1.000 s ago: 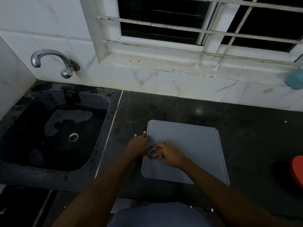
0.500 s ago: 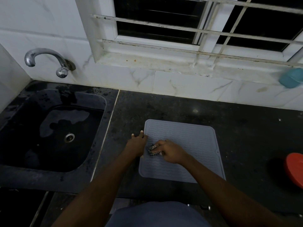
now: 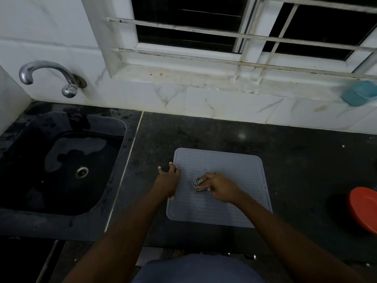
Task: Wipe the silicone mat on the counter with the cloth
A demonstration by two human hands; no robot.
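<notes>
A grey ribbed silicone mat [image 3: 234,176] lies flat on the dark counter [image 3: 306,160]. My right hand [image 3: 220,188] presses a small bunched black-and-white checked cloth [image 3: 198,185] against the mat's left-middle area, fingers curled over it so only its left end shows. My left hand [image 3: 167,180] rests on the mat's left edge, holding it down with fingers bent over the rim.
A dark wet sink [image 3: 61,164] with a metal drain sits to the left, a chrome tap [image 3: 49,76] above it. A red bowl [image 3: 363,209] stands at the right edge. A teal container [image 3: 359,92] sits on the window ledge.
My right hand with the cloth has slid a short way right across the mat, away from my left hand. The left hand stays on the mat's left edge.
</notes>
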